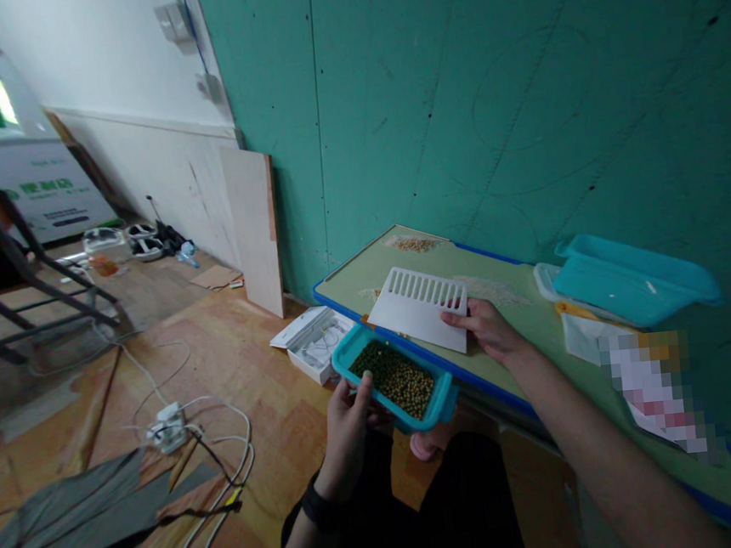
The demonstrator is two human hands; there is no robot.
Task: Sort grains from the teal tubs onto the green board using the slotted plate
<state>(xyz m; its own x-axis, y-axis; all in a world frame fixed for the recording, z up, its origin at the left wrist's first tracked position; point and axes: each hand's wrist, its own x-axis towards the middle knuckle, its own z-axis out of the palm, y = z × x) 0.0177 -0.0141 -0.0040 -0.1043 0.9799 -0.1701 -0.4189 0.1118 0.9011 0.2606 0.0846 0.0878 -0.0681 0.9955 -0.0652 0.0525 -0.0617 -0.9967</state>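
My left hand (349, 429) grips the near rim of a small teal container (441, 399) filled with green beans (398, 378), holding it just below the table's blue front edge (477, 379). My right hand (489, 329) pinches the right side of a flat white plastic scraper with comb-like slots (416, 308), which rests on the green tabletop right behind the container. Small heaps of pale grain lie on the table: one at the far corner (415, 242) and a spread of white grain (491, 290) beside the scraper.
A larger teal tub (628, 281) lies tilted over a white lid at the right, with papers nearby. The teal wall rises close behind the table. On the wooden floor sit an open white box (313, 338), a power strip with cables (169, 426) and a leaning board (252, 228).
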